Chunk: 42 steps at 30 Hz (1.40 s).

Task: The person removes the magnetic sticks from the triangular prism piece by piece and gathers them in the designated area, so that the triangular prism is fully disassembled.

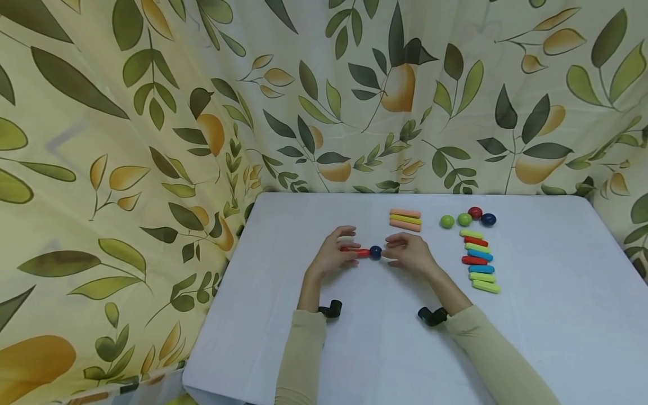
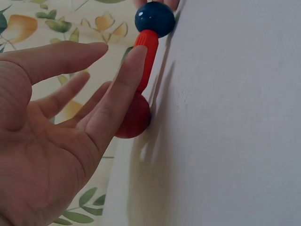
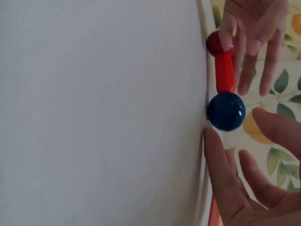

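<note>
A short red stick (image 1: 363,253) lies on the white table with a dark blue ball (image 1: 375,252) at its right end. At the other end sits a dark red ball (image 2: 134,117), largely covered by the left fingers in the head view. My left hand (image 1: 331,256) is around that end, its fingers loosely extended; one finger overlaps the stick in the left wrist view. My right hand (image 1: 409,253) stays just right of the blue ball, thumb and fingers apart, one fingertip (image 3: 209,129) right at the ball's lower edge.
Behind the hands lie two peach sticks and one yellow stick (image 1: 405,220) side by side. To the right are two green balls (image 1: 464,219), a red ball (image 1: 475,213) and another dark blue ball (image 1: 488,220), above a column of several coloured sticks (image 1: 477,260). A leaf-patterned curtain (image 1: 329,112) hangs behind the table.
</note>
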Tool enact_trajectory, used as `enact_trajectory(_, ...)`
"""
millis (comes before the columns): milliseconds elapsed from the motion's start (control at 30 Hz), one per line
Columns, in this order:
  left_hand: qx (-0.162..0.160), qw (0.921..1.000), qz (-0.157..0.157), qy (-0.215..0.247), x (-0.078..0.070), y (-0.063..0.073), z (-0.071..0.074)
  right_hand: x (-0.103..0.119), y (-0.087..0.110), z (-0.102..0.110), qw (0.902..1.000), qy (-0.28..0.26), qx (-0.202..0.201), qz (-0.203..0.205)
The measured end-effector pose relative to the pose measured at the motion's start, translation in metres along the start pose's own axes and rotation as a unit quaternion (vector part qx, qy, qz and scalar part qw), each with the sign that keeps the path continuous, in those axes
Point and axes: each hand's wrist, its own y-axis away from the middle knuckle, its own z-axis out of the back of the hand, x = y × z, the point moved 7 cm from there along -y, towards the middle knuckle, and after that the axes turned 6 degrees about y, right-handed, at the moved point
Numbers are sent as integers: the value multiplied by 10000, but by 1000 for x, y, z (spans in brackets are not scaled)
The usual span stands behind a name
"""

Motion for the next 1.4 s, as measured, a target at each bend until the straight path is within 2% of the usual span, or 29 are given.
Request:
enact_trajectory(267,-14,9962,-372,-790,-1,-4,-15,3,-4,-6,9998,-165,-139,26)
enact_trajectory(433,-80,9916,-469,-1205,2,-6,-23,5,-7,-11,9992,-356,-183,97)
enact_trajectory(567,-300,9869,-585,-1472,5,-8,-26,6,-9,-16,9992,-294,-194,195)
enact_trajectory(767,-713,9723,-797,-2077,2,-8,-29,3,-12,-22,9990,-246,-290,244)
enact_trajectory(867,-795,9712,-799,-2100,1,-7,-30,2,-12,-22,9988,-310,-347,168)
enact_trajectory(1233,-877,9776,-818,-1727,-1,-5,-27,4,-12,-27,9966,-809,-148,43)
enact_trajectory(1400,-817,9773,-877,-1748,-3,-6,-27,2,-9,-22,9970,-771,-97,51)
